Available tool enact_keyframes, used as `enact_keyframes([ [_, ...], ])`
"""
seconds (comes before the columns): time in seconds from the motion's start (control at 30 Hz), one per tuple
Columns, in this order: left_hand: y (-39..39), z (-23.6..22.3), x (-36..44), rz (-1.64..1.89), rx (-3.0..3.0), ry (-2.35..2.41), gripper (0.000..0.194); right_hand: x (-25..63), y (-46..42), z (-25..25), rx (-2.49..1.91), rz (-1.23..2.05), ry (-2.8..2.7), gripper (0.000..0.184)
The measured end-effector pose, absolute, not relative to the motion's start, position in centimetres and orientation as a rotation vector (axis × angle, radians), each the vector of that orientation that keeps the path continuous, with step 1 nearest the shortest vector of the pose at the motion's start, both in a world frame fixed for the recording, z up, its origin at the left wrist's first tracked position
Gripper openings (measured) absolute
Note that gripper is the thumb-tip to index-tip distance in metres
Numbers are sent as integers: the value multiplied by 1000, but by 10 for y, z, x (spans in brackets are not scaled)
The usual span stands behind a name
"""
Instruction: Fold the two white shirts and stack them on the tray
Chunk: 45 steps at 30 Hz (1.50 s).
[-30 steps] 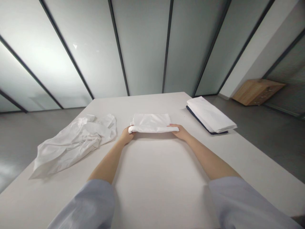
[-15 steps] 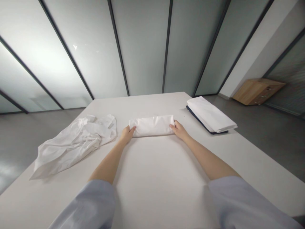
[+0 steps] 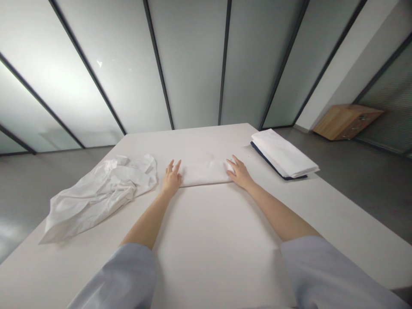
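Note:
A folded white cloth (image 3: 204, 173) lies flat on the table, its long side running across in front of me. My left hand (image 3: 173, 178) is at the cloth's left end, fingers spread and pointing away from me. At the right end, my right hand (image 3: 238, 172) rests with its fingers apart, over the edge of the cloth. Neither hand grips the fabric. Whether the left fingertips press on the cloth or only sit beside it, I cannot tell.
On the left lies a crumpled white garment (image 3: 103, 193). A stack of folded white cloth (image 3: 283, 152) with a dark blue piece beneath it is at the right on the white table (image 3: 219, 240). Frosted glass panels (image 3: 193, 64) stand behind; a wooden cabinet (image 3: 344, 122) is far right.
Both hands have let go of the folded cloth's ends and opened their fingers. The cloth, raised a little towards me before, now lies flatter on the table.

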<state>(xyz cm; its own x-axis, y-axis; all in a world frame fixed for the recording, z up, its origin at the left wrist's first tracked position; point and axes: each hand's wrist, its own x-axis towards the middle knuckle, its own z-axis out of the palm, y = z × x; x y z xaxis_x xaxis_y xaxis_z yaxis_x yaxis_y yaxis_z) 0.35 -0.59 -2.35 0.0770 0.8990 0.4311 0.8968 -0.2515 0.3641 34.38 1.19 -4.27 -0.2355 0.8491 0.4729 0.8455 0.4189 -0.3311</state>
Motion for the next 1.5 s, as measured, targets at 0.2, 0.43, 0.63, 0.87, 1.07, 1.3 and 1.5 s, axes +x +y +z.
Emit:
enact_keyframes([
  [0.2,-9,-21,7,542,2571,1652,47,336,10,-43,-1358,102,-2282,47],
  [0.43,-21,-14,12,485,2580,1795,76,335,0,-16,-1501,151,-2189,34],
  [0.63,-18,-18,6,545,2438,2047,65,333,-6,-14,-1610,75,-2289,35],
  [0.87,-16,-23,3,461,2311,2067,66,338,4,-39,-1693,239,-2304,61],
  [1.07,-15,-24,4,423,2307,2053,66,335,1,-30,-1668,230,-2349,63],
  [1.3,-15,-24,5,441,2267,2077,69,328,3,-7,-1810,161,-2346,51],
  [1.5,-14,-26,3,459,2253,2067,71,303,26,8,-1849,348,-2407,58],
])
